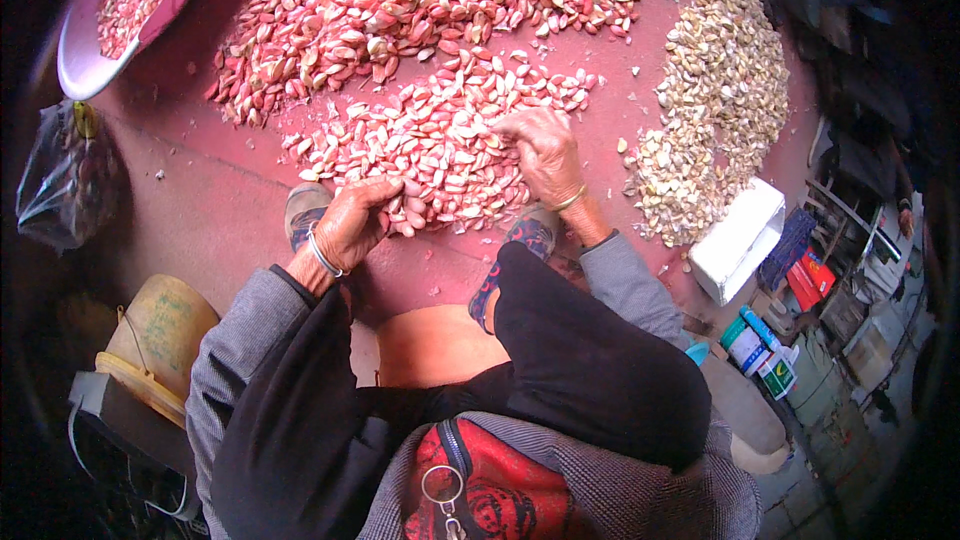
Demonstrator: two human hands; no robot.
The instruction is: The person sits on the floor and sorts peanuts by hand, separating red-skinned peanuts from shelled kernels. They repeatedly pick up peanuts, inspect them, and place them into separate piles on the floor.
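Place: we seem to be in a produce-sorting area, home or workshop unclear | Signs: we see pinkish cloves [430, 130] and tan pieces [715, 105] heaped on a red floor [190, 155], a loaded basin [85, 70]

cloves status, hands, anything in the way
Left hand at near edge of cloves. Right hand at their right side. White box off right, clear of hands.
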